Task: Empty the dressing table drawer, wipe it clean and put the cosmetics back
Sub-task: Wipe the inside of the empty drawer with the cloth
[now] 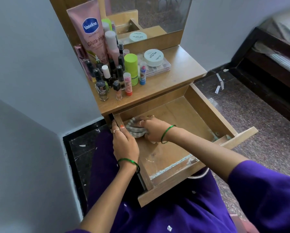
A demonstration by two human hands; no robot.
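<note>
The right hand [151, 130] is curling its fingers around a crumpled grey-and-white striped cloth [135, 129], pressing it into the far left corner of the pulled-out light wooden drawer [208, 113]. The left hand [124, 142] is gripping the drawer's left side wall, thumb inside and fingers wrapped over the outer face, steadying it. Each wrist is wearing 1 thin green bangle.

The cosmetics are standing out of the drawer on the smooth wooden dressing table top [179, 71]: a tall soft pink lotion tube [90, 31], a tight cluster of small glass nail polish bottles [107, 78], a lime-green cylindrical stick [130, 64] and a round white flat jar [153, 57] sitting on a clear plastic case.

The drawer floor is looking matte and scuffed, with glittery grit lining the front edge [173, 165]. Likely risks: hard scrubbing is jolting the table, and the crowded, narrow bottles near the table's front edge could topple or roll off; the grit could be missed.
</note>
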